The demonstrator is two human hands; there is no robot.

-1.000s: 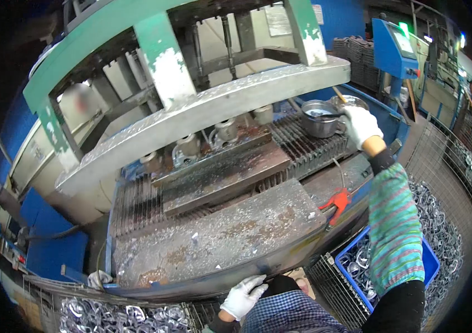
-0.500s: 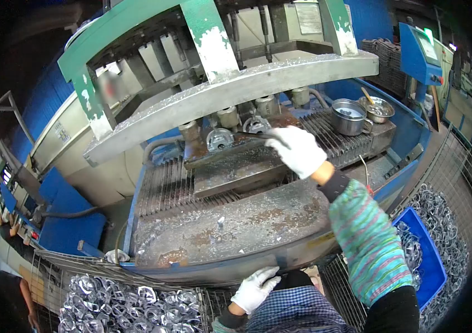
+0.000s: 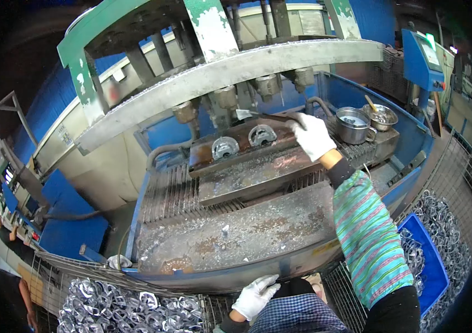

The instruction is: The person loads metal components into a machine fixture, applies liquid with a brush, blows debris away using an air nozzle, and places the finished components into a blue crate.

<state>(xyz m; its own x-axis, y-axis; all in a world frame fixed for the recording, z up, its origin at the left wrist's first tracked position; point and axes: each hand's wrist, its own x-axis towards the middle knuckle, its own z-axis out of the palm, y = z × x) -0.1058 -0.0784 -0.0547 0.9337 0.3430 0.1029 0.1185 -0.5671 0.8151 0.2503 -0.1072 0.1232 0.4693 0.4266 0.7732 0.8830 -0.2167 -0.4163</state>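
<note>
My right hand, in a white glove, is closed round the dark handle of a slim tool with a pale flat tip. That tip hangs above and behind two shiny curved metal parts, one on the left and one on the right, which sit on the machine's raised block. The tip appears apart from both. My left hand, also gloved, rests low by the machine's front edge near my lap, fingers loosely extended and holding nothing visible.
Over the block hangs a heavy press beam with several cylindrical heads. A metal mug and a bowl stand at right. Metal parts fill a wire cage and a blue bin. Another person's arm shows at far left.
The press beam and its heads have risen away from the metal parts. My right hand has lifted the tool up and back from them; my left hand stays low.
</note>
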